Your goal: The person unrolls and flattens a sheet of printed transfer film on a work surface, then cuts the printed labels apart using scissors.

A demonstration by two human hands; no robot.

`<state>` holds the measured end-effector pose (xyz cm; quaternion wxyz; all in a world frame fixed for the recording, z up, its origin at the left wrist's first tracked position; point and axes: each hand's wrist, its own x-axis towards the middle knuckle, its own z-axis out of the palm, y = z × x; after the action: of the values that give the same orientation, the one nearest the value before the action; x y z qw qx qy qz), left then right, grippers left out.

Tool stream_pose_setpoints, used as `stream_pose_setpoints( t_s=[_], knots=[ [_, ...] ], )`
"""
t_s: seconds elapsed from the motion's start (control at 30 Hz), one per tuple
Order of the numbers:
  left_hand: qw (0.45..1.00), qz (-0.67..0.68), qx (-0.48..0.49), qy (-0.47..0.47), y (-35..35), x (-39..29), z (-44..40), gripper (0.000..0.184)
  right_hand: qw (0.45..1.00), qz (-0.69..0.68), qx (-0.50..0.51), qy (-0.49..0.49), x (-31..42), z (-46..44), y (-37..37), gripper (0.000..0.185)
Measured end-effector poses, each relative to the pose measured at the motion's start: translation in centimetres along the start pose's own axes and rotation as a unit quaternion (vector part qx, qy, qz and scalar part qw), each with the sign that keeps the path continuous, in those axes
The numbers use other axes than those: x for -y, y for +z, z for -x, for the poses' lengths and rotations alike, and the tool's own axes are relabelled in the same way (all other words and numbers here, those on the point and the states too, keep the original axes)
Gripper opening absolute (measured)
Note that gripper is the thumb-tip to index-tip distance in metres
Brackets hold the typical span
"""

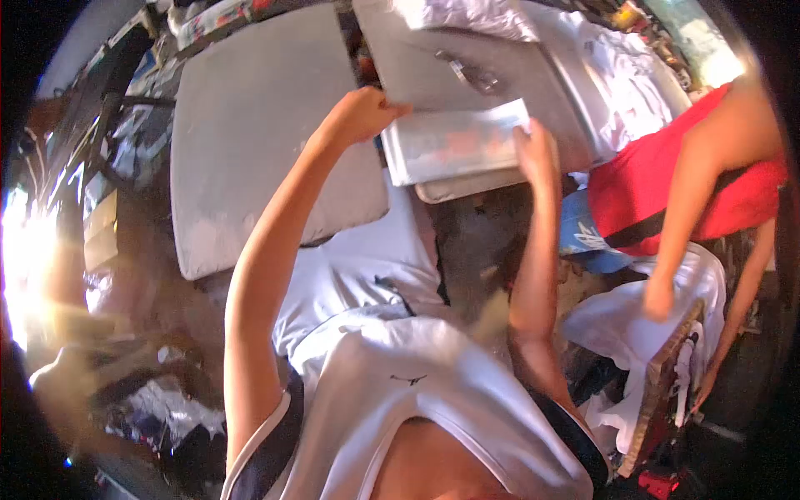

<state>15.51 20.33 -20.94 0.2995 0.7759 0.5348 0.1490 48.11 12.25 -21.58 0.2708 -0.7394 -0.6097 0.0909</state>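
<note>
A flat, clear plastic packet (454, 146) with pale contents and a faint reddish print is stretched between my two hands, above the gap side of the right grey board. My left hand (367, 114) pinches its upper left corner, with the fingers closed. On the packet's right edge, my right hand (536, 150) is closed with the thumb and fingers at the upper corner. A pair of dark-handled scissors (472, 73) lies on the right grey board (400, 58), just beyond the packet.
Another grey padded board (267, 142) is at the left. White cloth (625, 83) lies at the upper right. A person in a red top (642, 187) is at the right, one hand over white fabric (617, 312) by a basket. A cardboard box (102, 232) stands far left.
</note>
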Motion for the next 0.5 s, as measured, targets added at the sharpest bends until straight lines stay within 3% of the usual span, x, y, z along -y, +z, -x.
stream_pose_setpoints(
  t_s=[0.2,0.23,0.3,0.37,0.4,0.43,0.5],
  knots=[
    [0.996,0.067,-0.011,0.062,0.2,0.6,0.9,0.047,0.998,0.008,-0.043,-0.033,1.6,1.0,0.6,0.035],
    [0.995,-0.013,0.099,-0.004,0.3,1.3,0.0,0.035,0.997,-0.03,0.042,0.059,3.2,2.1,-0.2,0.03],
    [0.987,0.003,0.059,0.148,0.8,1.8,0.3,0.031,0.998,0.04,-0.016,0.04,2.7,1.8,0.3,0.029],
    [0.973,0.021,0.067,0.22,1.3,2.3,-0.5,0.036,0.995,0.087,-0.043,0.039,1.7,1.4,2.5,0.028],
    [0.992,0.047,0.086,0.079,2.0,4.4,-1.4,0.035,0.994,0.091,-0.05,0.04,1.2,1.3,3.4,0.029],
    [0.996,-0.041,0.085,0.0,0.1,1.4,-0.6,0.034,0.997,0.002,-0.057,0.06,2.0,2.0,2.6,0.034],
    [0.989,-0.092,0.08,0.083,-0.8,0.4,-1.0,0.031,0.992,-0.004,-0.119,0.032,0.4,1.4,5.9,0.041]
  ],
)
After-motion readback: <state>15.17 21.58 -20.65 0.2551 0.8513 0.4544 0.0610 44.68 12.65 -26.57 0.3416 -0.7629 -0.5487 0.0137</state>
